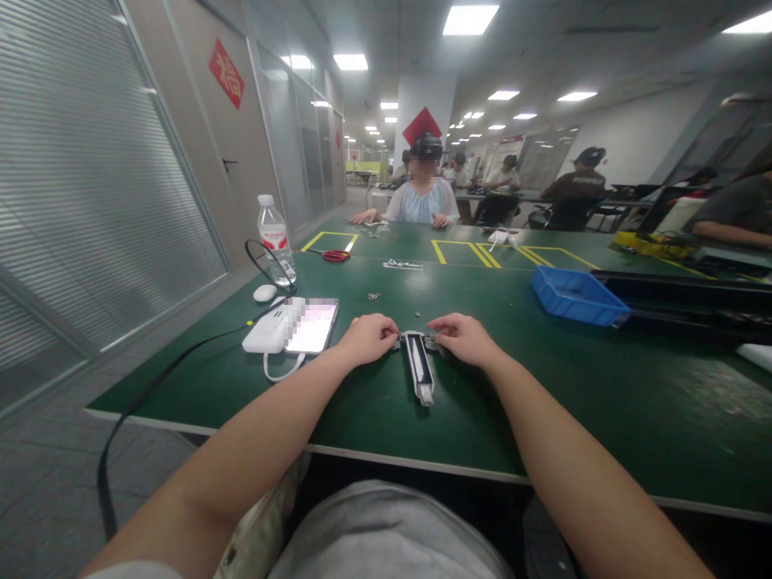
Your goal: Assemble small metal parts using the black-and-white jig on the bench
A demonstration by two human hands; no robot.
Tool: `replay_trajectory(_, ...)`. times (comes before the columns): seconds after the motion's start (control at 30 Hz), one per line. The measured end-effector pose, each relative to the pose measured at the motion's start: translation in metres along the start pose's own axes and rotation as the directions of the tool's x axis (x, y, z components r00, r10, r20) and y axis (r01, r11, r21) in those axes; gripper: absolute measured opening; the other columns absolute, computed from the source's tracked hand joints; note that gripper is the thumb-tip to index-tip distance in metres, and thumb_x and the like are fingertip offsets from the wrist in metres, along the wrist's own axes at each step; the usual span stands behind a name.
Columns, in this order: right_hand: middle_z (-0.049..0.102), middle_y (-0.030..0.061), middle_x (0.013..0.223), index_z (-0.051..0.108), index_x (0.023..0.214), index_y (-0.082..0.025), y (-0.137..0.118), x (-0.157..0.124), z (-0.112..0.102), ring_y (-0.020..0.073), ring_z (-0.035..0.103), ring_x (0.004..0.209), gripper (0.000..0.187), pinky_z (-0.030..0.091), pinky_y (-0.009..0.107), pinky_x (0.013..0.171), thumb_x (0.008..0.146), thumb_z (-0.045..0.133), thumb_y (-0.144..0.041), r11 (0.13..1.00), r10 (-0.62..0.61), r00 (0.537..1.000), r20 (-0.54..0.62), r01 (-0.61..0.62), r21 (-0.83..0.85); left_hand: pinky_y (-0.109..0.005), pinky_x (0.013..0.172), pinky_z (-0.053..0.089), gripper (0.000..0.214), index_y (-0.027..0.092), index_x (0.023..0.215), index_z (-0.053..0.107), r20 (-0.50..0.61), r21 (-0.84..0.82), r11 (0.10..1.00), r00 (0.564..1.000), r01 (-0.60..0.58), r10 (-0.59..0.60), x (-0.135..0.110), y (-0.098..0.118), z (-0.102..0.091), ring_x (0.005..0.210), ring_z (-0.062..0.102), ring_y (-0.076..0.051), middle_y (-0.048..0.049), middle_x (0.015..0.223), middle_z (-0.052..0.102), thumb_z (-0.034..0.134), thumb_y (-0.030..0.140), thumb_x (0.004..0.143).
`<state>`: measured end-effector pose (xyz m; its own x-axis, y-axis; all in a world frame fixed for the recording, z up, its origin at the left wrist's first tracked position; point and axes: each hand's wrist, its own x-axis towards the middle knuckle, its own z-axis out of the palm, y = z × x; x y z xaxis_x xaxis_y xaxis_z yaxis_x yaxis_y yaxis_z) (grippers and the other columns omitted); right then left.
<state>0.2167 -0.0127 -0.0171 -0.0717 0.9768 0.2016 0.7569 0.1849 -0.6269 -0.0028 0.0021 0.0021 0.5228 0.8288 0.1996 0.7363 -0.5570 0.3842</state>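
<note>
A long, narrow white-framed part with a dark inside lies on the green table, its narrow end towards me. Small metal brackets stick out at both sides of its far end. My left hand is closed, fingers curled round the left metal bracket. On the other side, my right hand pinches the right metal bracket between thumb and fingers. The fingertips partly hide both brackets. A tiny metal piece lies just beyond the part, and several small metal pieces are farther left.
Left of my hands lie a phone, a white power bank, a white case and a water bottle. Red-handled scissors lie farther back. A blue tray stands right. A person sits opposite.
</note>
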Motion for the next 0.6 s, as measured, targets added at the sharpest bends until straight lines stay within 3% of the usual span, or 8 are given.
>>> replay_trajectory(0.23,0.064,0.002,0.071,0.073,0.09,-0.017,-0.0022,-0.0013,-0.0005,0.0098,0.052,0.058,0.022,0.042,0.022,0.056,0.073,0.059,-0.018,0.993,-0.033,0.998,0.05,0.038,-0.109,-0.024,0.067,0.042,0.019,0.019,0.086,0.068,-0.004,0.005,1.0,1.0,0.001,-0.001,0.0001,0.0001,0.0008,0.073,0.057,-0.015,-0.0018,0.08,0.064,0.051,0.025,0.078)
replay_trajectory(0.6,0.07,0.0045,0.074,0.072,0.087,-0.015,-0.0028,-0.0007,-0.0001,0.0122,0.061,0.064,0.019,0.047,0.022,0.063,0.073,0.059,-0.016,1.0,0.021,0.999,0.048,-0.021,-0.001,-0.022,0.066,0.043,0.018,0.019,0.086,0.068,-0.002,0.007,1.0,1.0,0.009,-0.009,-0.0003,0.0015,-0.0004,0.074,0.057,-0.014,-0.0017,0.08,0.065,0.052,0.024,0.078)
